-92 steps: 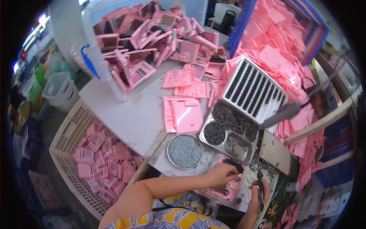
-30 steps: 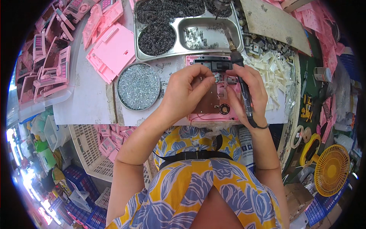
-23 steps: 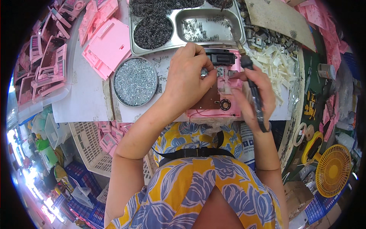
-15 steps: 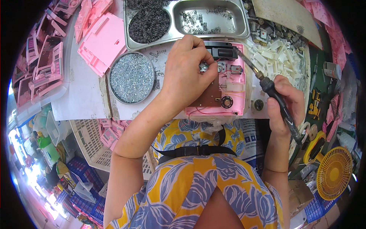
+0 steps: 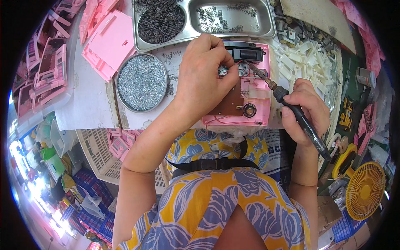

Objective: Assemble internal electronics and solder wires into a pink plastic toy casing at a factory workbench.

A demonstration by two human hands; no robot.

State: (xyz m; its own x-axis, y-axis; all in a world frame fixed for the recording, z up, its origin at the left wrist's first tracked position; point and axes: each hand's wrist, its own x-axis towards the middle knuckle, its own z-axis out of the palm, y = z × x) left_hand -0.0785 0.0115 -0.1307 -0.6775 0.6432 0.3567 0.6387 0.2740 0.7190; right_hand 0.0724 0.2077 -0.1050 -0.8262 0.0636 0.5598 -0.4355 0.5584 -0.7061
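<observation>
Right now the left hand [image 5: 204, 79] lies curled over one open pink case [image 5: 241, 93], fingertips pinching small parts by its brown circuit board [image 5: 229, 102]. At three o'clock from it, the right hand [image 5: 304, 110] is closed around one soldering iron [image 5: 287, 104], tip touching the case's inside. At nine o'clock sits one round dish of screws [image 5: 142, 82]; at twelve, one two-compartment steel tray [image 5: 204, 16].

My soldering iron [image 5: 291, 110] has a matt black plastic handle; the pink casing [image 5: 246, 91] is smooth plastic; the tray [image 5: 200, 18] shiny metal.
</observation>
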